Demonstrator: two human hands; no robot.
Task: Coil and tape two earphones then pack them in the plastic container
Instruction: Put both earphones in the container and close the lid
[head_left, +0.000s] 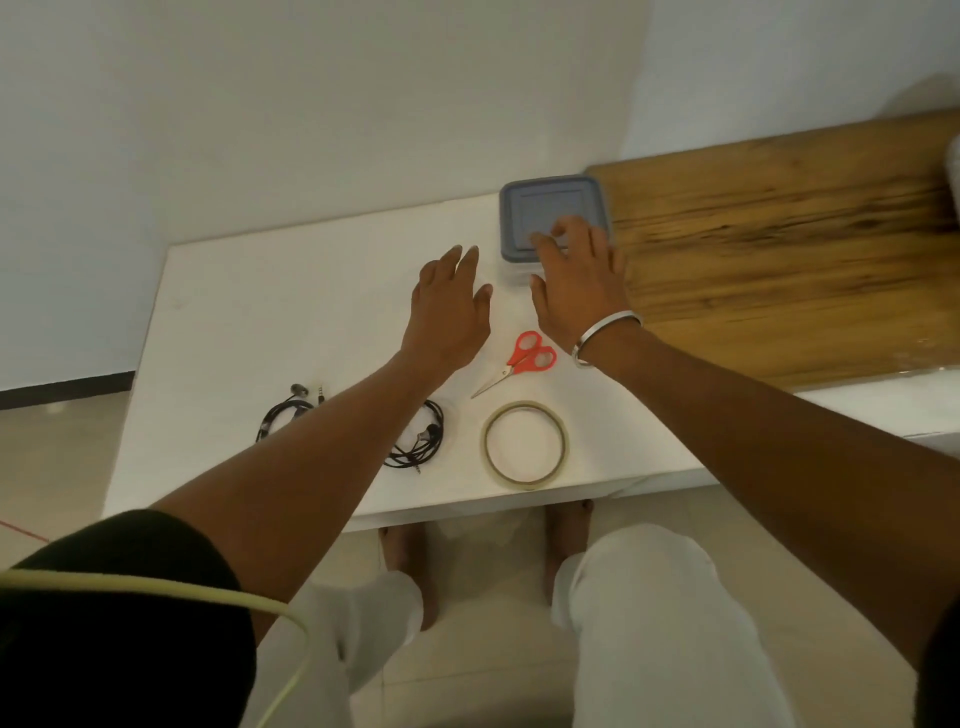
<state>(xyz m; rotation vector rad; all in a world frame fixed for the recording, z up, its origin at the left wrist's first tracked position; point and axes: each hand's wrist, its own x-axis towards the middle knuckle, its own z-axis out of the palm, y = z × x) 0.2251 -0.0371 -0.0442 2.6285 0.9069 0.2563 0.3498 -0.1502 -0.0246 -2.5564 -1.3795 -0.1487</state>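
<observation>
Now right hand (579, 280) spread over square grey-lidded plastic container (545, 208) at white table (260, 312) far edge; left hand (449, 306) spread just beside.

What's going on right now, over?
Both hands open: right hand on container lid, left hand beside. Both earphones coiled. Nothing blocking.

No readable text, labels, brands or numbers are found: nothing legible on the grey square plastic container lid (551, 215) or the clear tape roll (524, 445).
</observation>
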